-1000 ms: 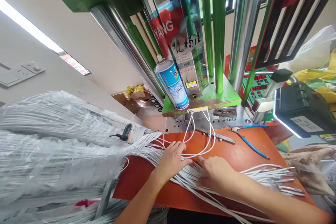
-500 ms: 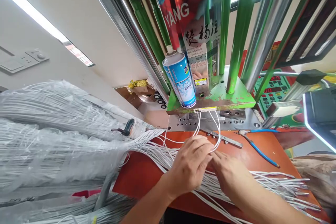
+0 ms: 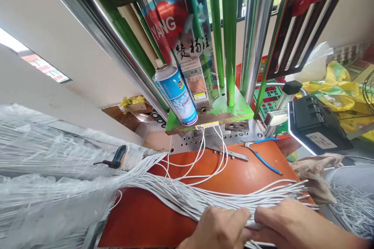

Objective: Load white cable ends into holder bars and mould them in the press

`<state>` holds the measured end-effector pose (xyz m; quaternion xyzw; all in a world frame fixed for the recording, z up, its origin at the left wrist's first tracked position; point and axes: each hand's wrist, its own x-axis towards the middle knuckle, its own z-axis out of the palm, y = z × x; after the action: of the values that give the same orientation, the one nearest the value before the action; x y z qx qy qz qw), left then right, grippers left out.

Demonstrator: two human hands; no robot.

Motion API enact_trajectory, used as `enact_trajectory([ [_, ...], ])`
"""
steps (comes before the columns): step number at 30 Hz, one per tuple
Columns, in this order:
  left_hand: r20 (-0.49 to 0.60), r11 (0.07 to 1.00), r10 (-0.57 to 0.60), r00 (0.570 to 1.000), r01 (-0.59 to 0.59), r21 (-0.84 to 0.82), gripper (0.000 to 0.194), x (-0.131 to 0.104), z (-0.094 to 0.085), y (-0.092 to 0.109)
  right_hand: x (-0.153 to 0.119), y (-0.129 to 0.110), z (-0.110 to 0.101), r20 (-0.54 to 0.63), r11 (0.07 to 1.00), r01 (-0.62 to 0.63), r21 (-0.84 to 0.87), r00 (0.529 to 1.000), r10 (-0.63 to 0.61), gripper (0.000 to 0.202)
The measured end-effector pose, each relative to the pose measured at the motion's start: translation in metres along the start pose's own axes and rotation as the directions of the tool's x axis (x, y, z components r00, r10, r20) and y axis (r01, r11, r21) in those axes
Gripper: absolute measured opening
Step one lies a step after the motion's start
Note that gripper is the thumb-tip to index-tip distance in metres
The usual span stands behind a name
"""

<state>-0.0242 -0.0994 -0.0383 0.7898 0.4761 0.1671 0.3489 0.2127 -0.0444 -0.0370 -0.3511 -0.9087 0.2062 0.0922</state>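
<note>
A bundle of white cables (image 3: 201, 196) runs across the red-orange tabletop, its cut ends fanned out at the right. My left hand (image 3: 223, 223) is closed at the near side of the bundle, with cables at its fingers. Close beside it, my right hand (image 3: 288, 221) has thumb and fingers pressed together on cables; the exact strands are hidden. Several cables (image 3: 223, 159) loop from the bundle up to the machine's metal plate (image 3: 187, 140), under the green platen (image 3: 233, 113).
A blue spray can (image 3: 178, 97) stands on the platen's left. Blue-handled pliers (image 3: 264, 159) and a metal bar (image 3: 230, 153) lie on the table. Plastic-wrapped cable bundles (image 3: 52, 198) fill the left. A black box-shaped unit (image 3: 318, 124) and a bin of white offcuts (image 3: 353, 206) are right.
Both hands have left the looped cables by the plate and come down toward me onto the bundle. The view has turned right, showing the bin.
</note>
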Motion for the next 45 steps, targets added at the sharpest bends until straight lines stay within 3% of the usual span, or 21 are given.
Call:
enact_trajectory([
  [3,0.250,0.916,-0.205,0.946,0.276,-0.293,0.043,-0.004,0.000,-0.005,0.004,0.002,-0.024,0.316,0.997,-0.049,0.055,0.948,0.029,0.027],
  [6,0.424,0.724,-0.194,0.884,0.421,-0.547,0.059,0.002,0.005,-0.008,0.011,0.011,-0.025,0.404,0.964,-0.136,0.228,0.914,0.034,0.018],
  [8,0.441,0.584,-0.204,0.874,0.470,-0.662,0.063,0.013,0.009,-0.007,0.016,0.016,-0.016,0.324,0.924,-0.186,0.334,0.943,0.072,0.018],
  [11,0.456,0.430,-0.220,0.862,0.506,-0.748,0.064,0.035,0.011,0.000,0.029,0.019,-0.001,0.155,0.903,-0.236,0.358,0.969,0.192,0.042],
  [14,0.437,0.274,-0.268,0.859,0.502,-0.820,0.063,0.057,0.008,0.006,0.047,0.022,0.007,0.111,0.880,-0.211,0.426,0.977,0.181,0.047],
  [17,0.330,0.173,-0.401,0.855,0.424,-0.889,0.051,0.072,-0.002,0.001,0.068,0.035,0.012,-0.165,0.928,-0.194,0.318,0.952,0.256,0.040],
  [19,0.263,0.201,-0.455,0.851,0.385,-0.901,0.048,0.078,-0.008,-0.008,0.081,0.048,0.019,-0.306,0.970,-0.218,0.103,0.922,0.239,0.032],
  [22,0.176,0.278,-0.498,0.849,0.349,-0.895,0.052,0.085,-0.008,-0.025,0.090,0.060,0.030,-0.275,0.976,-0.199,-0.091,0.947,0.167,0.021],
  [26,0.113,0.407,-0.546,0.830,0.381,-0.830,0.050,0.092,0.003,-0.035,0.065,0.066,0.035,-0.255,0.975,-0.217,-0.052,0.946,0.197,0.020],
  [29,0.140,0.497,-0.525,0.839,0.436,-0.750,0.048,0.097,0.010,-0.032,0.035,0.069,0.038,-0.232,0.964,-0.259,0.054,0.936,0.264,0.025],
  [33,0.218,0.467,-0.466,0.858,0.447,-0.763,0.050,0.104,0.014,-0.024,0.015,0.072,0.049,-0.280,0.966,-0.237,0.102,0.925,0.257,0.028],
  [38,0.243,0.467,-0.455,0.856,0.462,-0.754,0.050,0.110,0.018,-0.020,0.018,0.071,0.056,-0.281,0.970,-0.230,0.078,0.929,0.242,0.028],
  [45,0.142,0.516,-0.507,0.850,0.431,-0.740,0.047,0.114,0.025,-0.012,0.017,0.071,0.052,-0.266,0.982,-0.183,0.047,0.945,0.189,0.025],
])
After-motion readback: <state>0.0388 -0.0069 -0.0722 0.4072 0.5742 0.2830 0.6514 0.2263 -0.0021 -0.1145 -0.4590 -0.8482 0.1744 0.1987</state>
